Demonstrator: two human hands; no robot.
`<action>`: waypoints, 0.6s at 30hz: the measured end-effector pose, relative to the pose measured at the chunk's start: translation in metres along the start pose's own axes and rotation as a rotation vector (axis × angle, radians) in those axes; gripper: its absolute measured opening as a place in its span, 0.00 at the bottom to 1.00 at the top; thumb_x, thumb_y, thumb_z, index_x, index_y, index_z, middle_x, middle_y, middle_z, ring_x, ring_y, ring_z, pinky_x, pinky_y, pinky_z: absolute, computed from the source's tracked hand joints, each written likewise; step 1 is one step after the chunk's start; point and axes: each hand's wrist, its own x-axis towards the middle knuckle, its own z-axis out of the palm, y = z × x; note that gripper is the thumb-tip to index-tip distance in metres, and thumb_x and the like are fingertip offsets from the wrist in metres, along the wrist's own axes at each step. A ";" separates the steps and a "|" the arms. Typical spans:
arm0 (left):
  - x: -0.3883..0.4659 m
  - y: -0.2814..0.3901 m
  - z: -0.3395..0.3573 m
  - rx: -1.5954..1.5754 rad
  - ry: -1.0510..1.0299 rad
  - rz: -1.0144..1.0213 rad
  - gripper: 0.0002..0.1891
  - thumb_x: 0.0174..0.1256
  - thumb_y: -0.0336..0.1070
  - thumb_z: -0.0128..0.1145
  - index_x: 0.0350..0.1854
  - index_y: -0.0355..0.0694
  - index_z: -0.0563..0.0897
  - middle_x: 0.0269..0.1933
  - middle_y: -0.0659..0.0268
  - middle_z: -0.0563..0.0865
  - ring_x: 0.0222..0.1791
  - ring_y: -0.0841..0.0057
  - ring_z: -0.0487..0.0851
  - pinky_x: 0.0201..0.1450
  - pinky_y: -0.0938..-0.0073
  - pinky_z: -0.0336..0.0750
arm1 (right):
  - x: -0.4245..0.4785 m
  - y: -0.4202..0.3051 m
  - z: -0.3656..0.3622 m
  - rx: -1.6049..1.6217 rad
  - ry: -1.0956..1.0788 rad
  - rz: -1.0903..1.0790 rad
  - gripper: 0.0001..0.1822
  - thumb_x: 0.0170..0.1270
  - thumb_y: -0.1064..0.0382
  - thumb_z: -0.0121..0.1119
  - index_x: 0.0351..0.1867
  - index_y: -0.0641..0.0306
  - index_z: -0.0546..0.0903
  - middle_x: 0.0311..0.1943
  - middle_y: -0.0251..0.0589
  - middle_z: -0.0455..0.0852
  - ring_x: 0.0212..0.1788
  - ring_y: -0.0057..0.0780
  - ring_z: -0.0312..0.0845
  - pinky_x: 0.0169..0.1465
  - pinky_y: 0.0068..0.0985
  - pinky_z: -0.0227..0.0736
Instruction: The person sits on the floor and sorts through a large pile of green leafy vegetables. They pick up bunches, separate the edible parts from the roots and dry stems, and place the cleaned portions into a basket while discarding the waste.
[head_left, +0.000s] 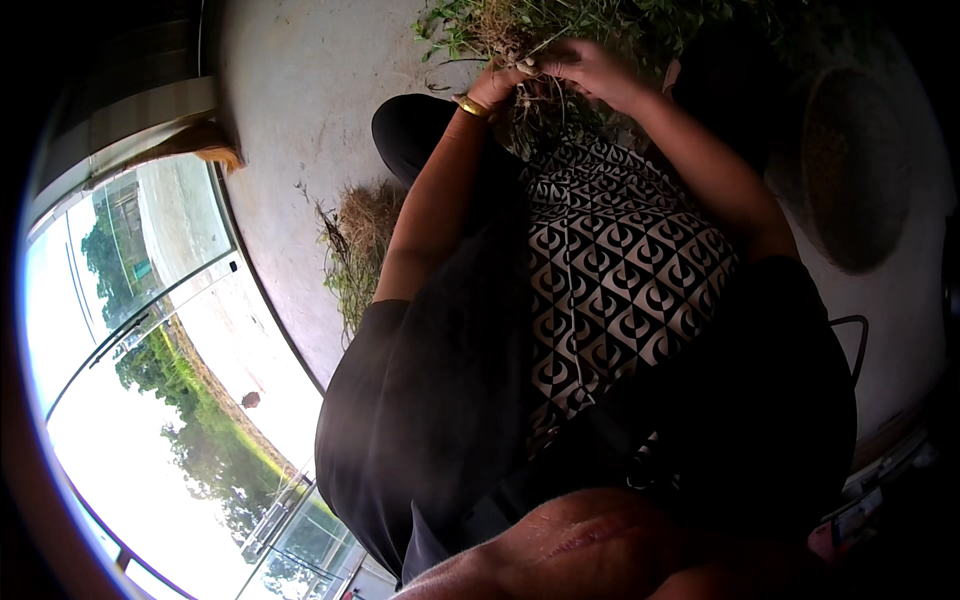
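My left hand (496, 87), with a gold-coloured bangle (472, 107) at the wrist, grips a bunch of uprooted plants by the tangled brown roots (501, 30). Pale pods, which look like peanuts (527, 67), show among the roots by its fingertips. Close against them is my right hand (596, 75), blurred, with its fingertips at the pods and roots. Whether those fingers pinch a pod is not clear. Green leafy stems (637, 22) spread beyond both hands, and more roots (541, 97) hang below them towards my lap.
A pile of uprooted plants (360, 232) lies on the concrete floor (300, 97) beside my left arm. On the right stands a round, shadowed basket (862, 244) with small brownish contents. Glass doors (187, 225) line the left side. Patterned fabric (622, 262) covers my front.
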 end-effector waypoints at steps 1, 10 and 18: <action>0.001 0.001 -0.001 0.015 0.012 0.013 0.22 0.60 0.45 0.62 0.52 0.36 0.81 0.37 0.64 0.86 0.31 0.74 0.83 0.36 0.72 0.77 | 0.001 0.001 0.000 0.050 -0.008 0.008 0.12 0.68 0.57 0.62 0.43 0.63 0.79 0.18 0.26 0.68 0.15 0.10 0.57 0.15 0.14 0.48; 0.003 -0.010 -0.007 -0.119 -0.043 0.038 0.18 0.59 0.36 0.63 0.51 0.34 0.80 0.36 0.63 0.86 0.28 0.75 0.82 0.30 0.76 0.76 | 0.002 0.002 -0.021 0.531 -0.373 0.124 0.07 0.71 0.59 0.57 0.38 0.59 0.77 0.20 0.24 0.66 0.14 0.08 0.54 0.13 0.11 0.45; 0.007 -0.015 -0.015 -0.151 0.012 -0.068 0.24 0.58 0.32 0.61 0.58 0.32 0.76 0.50 0.55 0.85 0.45 0.67 0.84 0.45 0.72 0.79 | -0.003 0.002 0.000 0.847 -0.103 0.051 0.06 0.70 0.62 0.57 0.34 0.57 0.75 0.21 0.26 0.70 0.16 0.09 0.57 0.16 0.11 0.48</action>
